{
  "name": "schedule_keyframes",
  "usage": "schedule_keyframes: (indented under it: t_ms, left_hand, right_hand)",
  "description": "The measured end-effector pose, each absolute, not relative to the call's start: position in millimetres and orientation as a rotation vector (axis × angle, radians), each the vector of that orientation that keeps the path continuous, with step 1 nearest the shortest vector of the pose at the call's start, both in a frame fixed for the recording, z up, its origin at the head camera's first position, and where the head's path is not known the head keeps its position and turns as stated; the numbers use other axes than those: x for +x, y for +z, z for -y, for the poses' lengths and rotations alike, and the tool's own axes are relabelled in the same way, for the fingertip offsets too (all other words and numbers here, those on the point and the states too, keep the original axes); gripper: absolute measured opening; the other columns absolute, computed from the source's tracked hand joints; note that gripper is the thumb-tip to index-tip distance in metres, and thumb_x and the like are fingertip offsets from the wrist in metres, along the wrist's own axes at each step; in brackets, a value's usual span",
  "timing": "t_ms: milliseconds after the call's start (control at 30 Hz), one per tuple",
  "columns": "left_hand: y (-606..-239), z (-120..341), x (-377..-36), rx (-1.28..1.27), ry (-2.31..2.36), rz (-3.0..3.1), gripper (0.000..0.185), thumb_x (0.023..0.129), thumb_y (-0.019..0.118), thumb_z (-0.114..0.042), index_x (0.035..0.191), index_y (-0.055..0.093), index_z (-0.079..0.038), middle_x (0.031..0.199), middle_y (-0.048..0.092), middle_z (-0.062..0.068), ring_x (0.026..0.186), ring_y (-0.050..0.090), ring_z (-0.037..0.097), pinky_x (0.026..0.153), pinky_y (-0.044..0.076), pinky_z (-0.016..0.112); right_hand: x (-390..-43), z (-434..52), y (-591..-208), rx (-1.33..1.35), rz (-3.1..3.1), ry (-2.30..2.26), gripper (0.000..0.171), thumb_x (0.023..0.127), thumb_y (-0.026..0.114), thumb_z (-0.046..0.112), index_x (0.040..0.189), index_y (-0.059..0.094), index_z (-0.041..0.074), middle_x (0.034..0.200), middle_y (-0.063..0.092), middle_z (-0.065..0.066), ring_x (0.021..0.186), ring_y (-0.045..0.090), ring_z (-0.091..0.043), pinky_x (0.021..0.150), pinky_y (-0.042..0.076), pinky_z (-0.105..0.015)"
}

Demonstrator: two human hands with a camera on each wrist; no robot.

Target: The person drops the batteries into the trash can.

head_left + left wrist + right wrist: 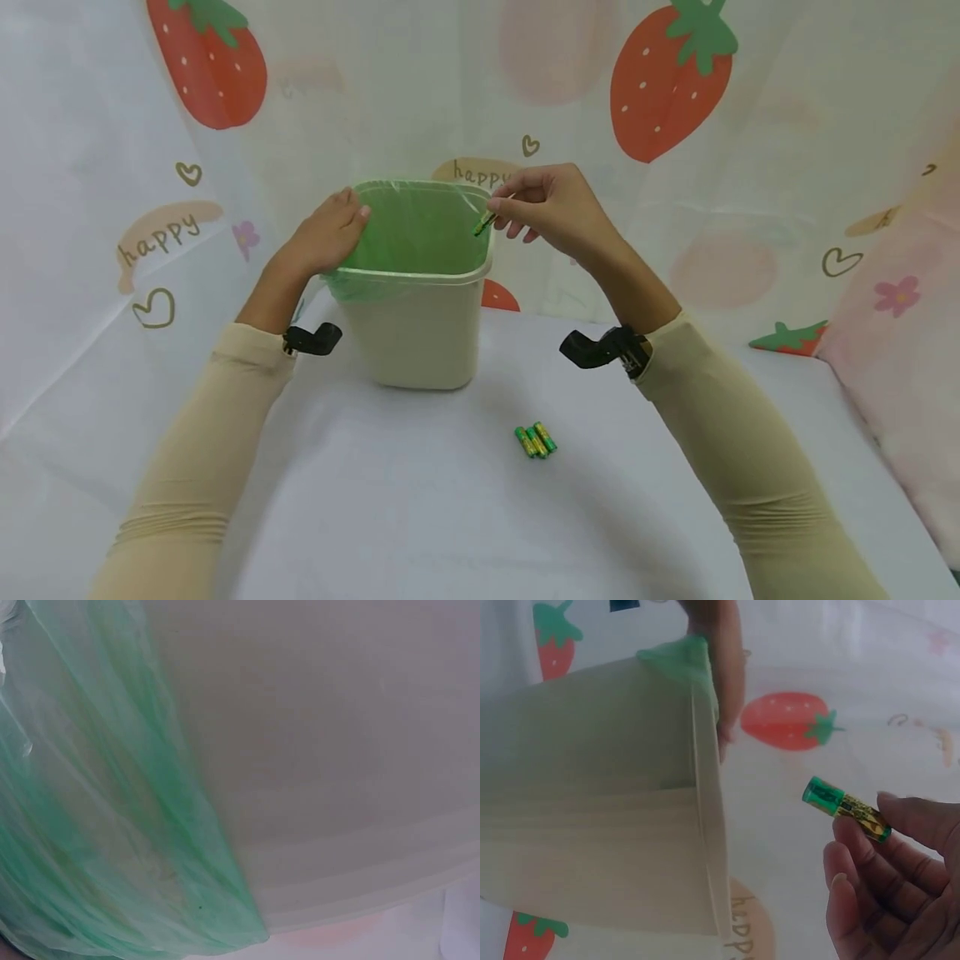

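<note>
**Battery held at the rim of the lined bin**

The right hand (558,208) pinches a small green-and-yellow battery (484,223) between thumb and fingertips, holding it at the right rim of the bin (423,333) — just over the edge of the opening, tilted with one end pointing down into it. The right wrist view shows the same battery (847,809) sticking out from the fingertips (855,847), its green cap end free, with the bin's pale outer wall (592,817) off to the side and not touching it.

The left hand (330,233) rests on the bin's left rim, fingers lying over the green bag liner (412,225) that is folded across the edge; whether the fingers curl round the rim I cannot tell from here. The left wrist view is filled by the liner (90,825) and the bin wall (337,765), close up and blurred.

The bin stands upright on the white counter (420,508). Three more batteries (536,439) lie side by side on the counter — in front of the bin and slightly to its right, well apart from both hands.
</note>
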State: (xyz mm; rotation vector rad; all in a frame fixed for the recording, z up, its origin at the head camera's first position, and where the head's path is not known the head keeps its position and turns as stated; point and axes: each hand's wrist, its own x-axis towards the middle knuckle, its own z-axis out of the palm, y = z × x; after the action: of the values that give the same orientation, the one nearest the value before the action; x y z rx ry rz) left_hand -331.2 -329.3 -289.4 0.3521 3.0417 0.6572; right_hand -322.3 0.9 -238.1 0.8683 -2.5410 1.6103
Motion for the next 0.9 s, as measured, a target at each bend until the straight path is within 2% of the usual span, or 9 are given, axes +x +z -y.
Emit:
schedule_keyframes:
  t_ms: [233,433,733,900]
  left_hand:
    - [-289.4,329.2,-330.7,0.354,0.682,-3.030,0.066,0.113,0.015,-0.033,0.155,-0.002,0.014,0.164,-0.008,0.031,0.154,-0.008,0.041,0.125,-0.001,0.050]
    - [-288.0,330.5,-330.5,0.348,0.693,-3.023,0.066,0.112,0.013,-0.035,0.155,-0.003,0.012,0.164,-0.010,0.030,0.154,-0.010,0.040,0.124,-0.002,0.050]
    - [-283.0,333.2,-330.8,0.346,0.679,-3.027,0.066,0.112,0.012,-0.035,0.156,-0.002,0.012,0.165,-0.009,0.030,0.154,-0.011,0.039,0.124,-0.002,0.051]
    - [-284.4,335.3,-331.1,0.340,0.695,-3.023,0.066,0.112,0.012,-0.037,0.156,-0.002,0.011,0.165,-0.009,0.029,0.154,-0.011,0.039,0.124,-0.003,0.050]
  right_hand:
    - [-333.4,20.8,-243.9,0.917,2.589,1.560,0.020,0.095,0.075,0.025,0.102,0.075,0.007,0.088,0.074,-0.010,0.078,0.068,-0.031,0.068,0.059,-0.038]
    - [-342.0,34.6,-246.1,0.905,2.608,1.599,0.017,0.095,0.075,0.022,0.099,0.075,0.006,0.086,0.072,-0.013,0.078,0.066,-0.033,0.067,0.059,-0.036]
    - [-354.5,57.9,-248.6,0.894,2.662,1.597,0.015,0.094,0.075,0.018,0.098,0.076,0.003,0.085,0.073,-0.013,0.068,0.064,-0.024,0.069,0.059,-0.041]
    - [-358.9,68.3,-253.1,0.926,2.673,1.586,0.015,0.094,0.075,0.015,0.098,0.076,0.000,0.083,0.074,-0.015,0.073,0.066,-0.037,0.069,0.059,-0.044]
